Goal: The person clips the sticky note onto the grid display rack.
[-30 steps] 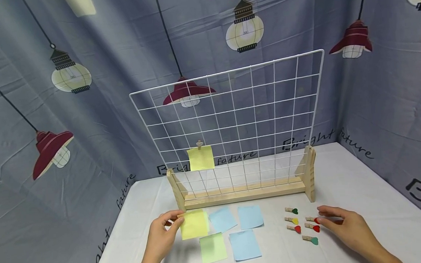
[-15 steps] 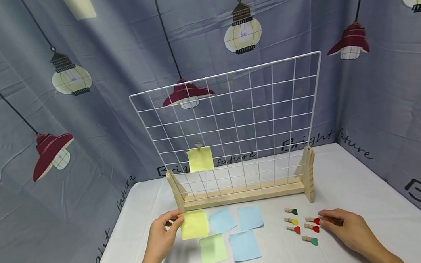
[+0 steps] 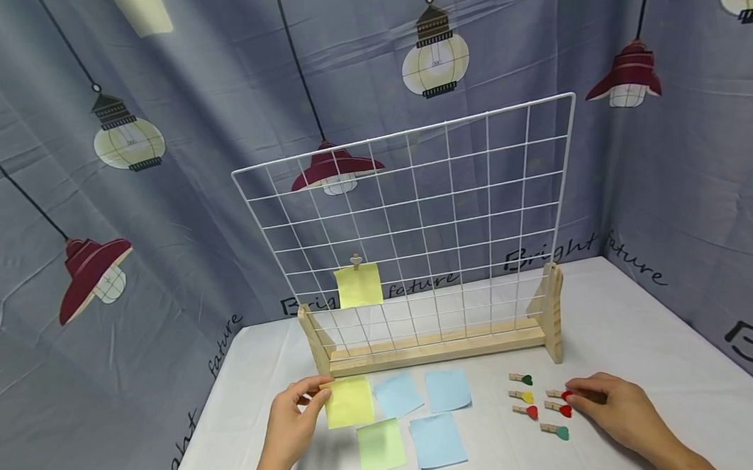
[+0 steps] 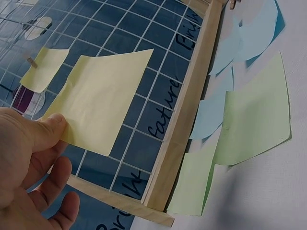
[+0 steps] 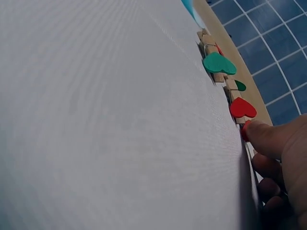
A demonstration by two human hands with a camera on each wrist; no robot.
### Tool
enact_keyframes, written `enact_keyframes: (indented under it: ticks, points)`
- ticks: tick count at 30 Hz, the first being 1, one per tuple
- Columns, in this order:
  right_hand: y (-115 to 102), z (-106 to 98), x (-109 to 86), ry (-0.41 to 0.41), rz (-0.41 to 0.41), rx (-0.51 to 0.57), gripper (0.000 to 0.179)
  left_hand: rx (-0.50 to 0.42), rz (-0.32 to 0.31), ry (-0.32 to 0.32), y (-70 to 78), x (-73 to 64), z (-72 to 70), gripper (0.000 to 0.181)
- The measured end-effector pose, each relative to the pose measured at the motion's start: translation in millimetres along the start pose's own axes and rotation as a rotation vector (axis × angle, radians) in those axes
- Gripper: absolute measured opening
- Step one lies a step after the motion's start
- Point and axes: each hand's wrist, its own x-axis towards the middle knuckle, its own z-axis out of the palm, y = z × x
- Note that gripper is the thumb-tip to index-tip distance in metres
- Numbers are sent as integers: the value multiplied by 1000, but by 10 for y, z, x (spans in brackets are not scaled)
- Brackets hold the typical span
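My left hand (image 3: 292,418) pinches a yellow sticky note (image 3: 350,402) by its left edge between thumb and fingers; the left wrist view shows the note (image 4: 103,103) raised in front of the grid. At the right, my right hand (image 3: 615,405) has thumb and index finger on the red heart end of a small wooden clothespin (image 3: 556,394). In the right wrist view the thumb covers most of that red heart (image 5: 245,130). Another red-heart clothespin (image 3: 558,408) lies just below it. A second yellow note (image 3: 360,285) hangs on the white wire grid (image 3: 435,210), held by a clothespin (image 3: 356,260).
Blue sticky notes (image 3: 438,440) and a green note (image 3: 381,445) lie on the white table. More heart clothespins, dark green (image 3: 521,378), yellow (image 3: 521,395), red (image 3: 526,412) and teal (image 3: 555,431), lie near my right hand. The grid's wooden base (image 3: 436,349) stands behind the notes.
My right hand has shifted slightly left, its thumb and index finger closing onto the upper red-heart clothespin. The left hand stays nearly in place with the yellow note.
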Motion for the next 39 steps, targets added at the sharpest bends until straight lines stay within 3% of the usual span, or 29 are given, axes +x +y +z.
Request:
enact_keyframes:
  ticks: [17,27,39]
  points:
    - [-25,-22,-16,19,13,16,18,4,-16,4,16,12,28,12]
    - [-51,-43,-3,-58,104,74,23,16,-30,-2,30,30,40,13]
    - [-72,-73,-8,-74,138,115,26,12,-29,-2,64,48,58,15]
